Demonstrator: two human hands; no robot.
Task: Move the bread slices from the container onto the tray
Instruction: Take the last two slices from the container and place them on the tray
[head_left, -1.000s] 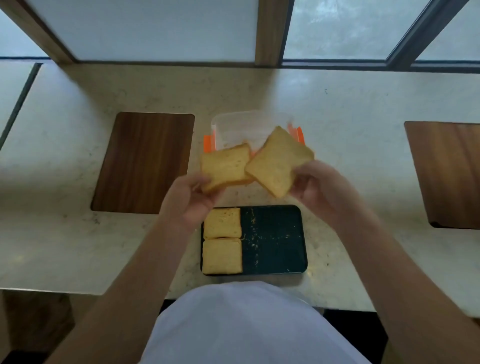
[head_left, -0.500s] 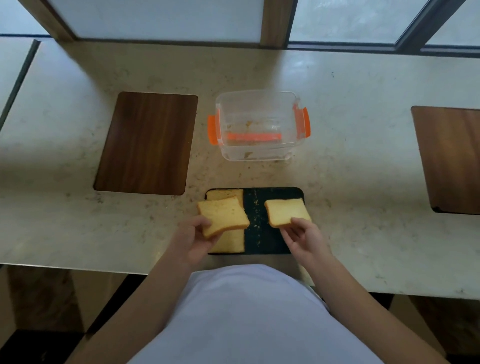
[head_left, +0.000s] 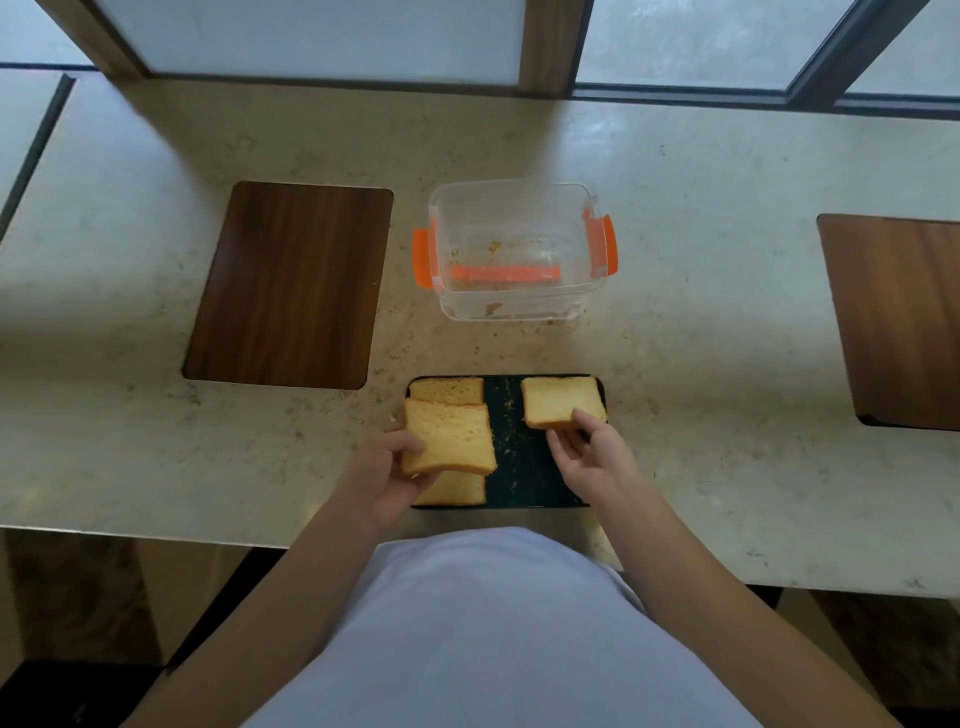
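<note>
The black tray lies near the counter's front edge. Two bread slices rest on its left half, a far one and a near one. Above them my left hand grips a third slice by its left edge, tilted. On the tray's far right a fourth slice lies flat. My right hand pinches that slice's near edge, thumb on top. Behind the tray stands the clear container with orange clips, holding only crumbs.
Dark wooden panels are set into the pale stone counter at the left and the right. Window frames run along the counter's back. Crumbs dot the tray's middle. My white shirt covers the counter's near edge.
Both hands came down from the container with a slice each. The right hand's slice now lies on the tray's far right. The left hand's slice hovers over the left slices.
</note>
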